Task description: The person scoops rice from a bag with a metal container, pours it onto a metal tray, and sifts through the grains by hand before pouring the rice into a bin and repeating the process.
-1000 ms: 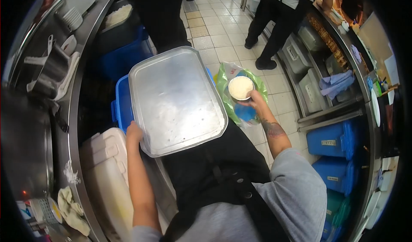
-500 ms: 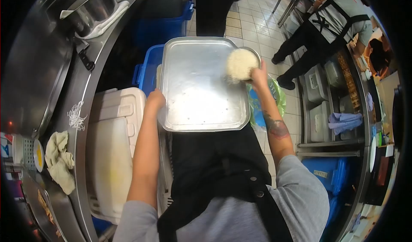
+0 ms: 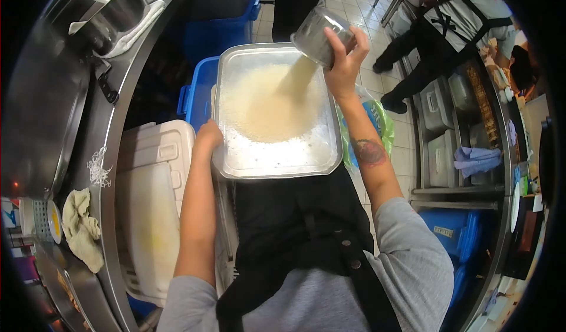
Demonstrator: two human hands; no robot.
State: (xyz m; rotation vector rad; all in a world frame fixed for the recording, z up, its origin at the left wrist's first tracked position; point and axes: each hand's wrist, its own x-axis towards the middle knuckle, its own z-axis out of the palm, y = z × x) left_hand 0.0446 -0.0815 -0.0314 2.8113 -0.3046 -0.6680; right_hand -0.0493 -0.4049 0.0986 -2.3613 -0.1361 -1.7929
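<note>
A shallow metal tray (image 3: 277, 162) lies level in front of my waist. My left hand (image 3: 210, 136) is closed on its left edge. Above the tray's far right corner, my right hand (image 3: 344, 65) grips a round metal container (image 3: 321, 36), tipped with its mouth down and to the left. Pale, rice-like grains (image 3: 268, 111) stream out of it and spread over the far and middle part of the tray. Bare metal shows along the near edge. The inside of the container is hidden from me.
A steel counter on the left holds a metal pot (image 3: 109, 28), a knife (image 3: 106, 83) and a crumpled cloth (image 3: 81, 229). Below are a white lidded bin (image 3: 154, 161) and blue bins (image 3: 203, 90). Another person (image 3: 466, 20) stands at the right by shelves; dark-trousered legs stand ahead.
My right hand has lifted and tipped the metal container, which was full and upright at the tray's right edge. Grains now cover much of the previously bare tray.
</note>
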